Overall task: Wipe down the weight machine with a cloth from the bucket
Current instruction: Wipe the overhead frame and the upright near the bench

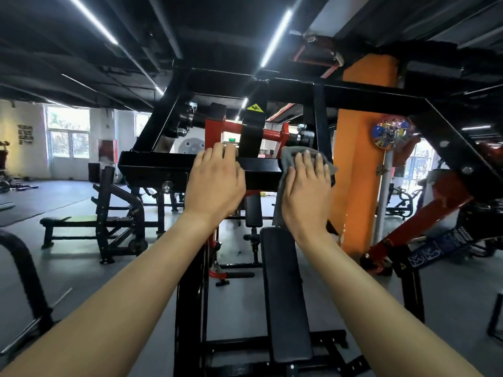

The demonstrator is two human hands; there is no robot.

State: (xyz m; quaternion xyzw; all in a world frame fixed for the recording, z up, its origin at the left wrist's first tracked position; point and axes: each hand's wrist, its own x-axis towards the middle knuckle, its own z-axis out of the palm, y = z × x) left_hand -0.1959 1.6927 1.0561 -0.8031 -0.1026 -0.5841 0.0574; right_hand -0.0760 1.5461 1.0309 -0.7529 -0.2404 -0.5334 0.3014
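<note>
Black steel made up the crossbar point(158, 163) of the weight machine point(299, 89), and everything else sat around that bar. Far to the left of the crossbar, bright windows point(68, 131) lit a pale wall. Below the crossbar's left end stood a low black bench point(81, 220) on the grey floor.

At the middle of the crossbar the left hand point(215, 183) lay over the front face (knuckles toward the camera). Its fingers were hooked over the top edge, so that it gripped the bar itself. Just above the crossbar, behind those fingers, a red shaft point(272, 136) ran crosswise past a black block bearing a yellow warning sticker point(255, 108).

Toward the crossbar's right end, the grey cloth point(288, 156) was draped over the top edge and hung down the front face, with a strip of it trailing below the bar. The right hand point(306, 194) lay flat on the cloth, fingers straight and close together, pressing it against the crossbar rather than clutching it. Below the crossbar, under the right forearm, a long black pad point(283, 295) sloped toward the camera.

Right of the crossbar rose an orange pillar point(362, 159), with a colourful disc point(390, 133) on a pole just beside it. Farther right of the crossbar, a red steel arm point(424, 213) angled down to the floor.
</note>
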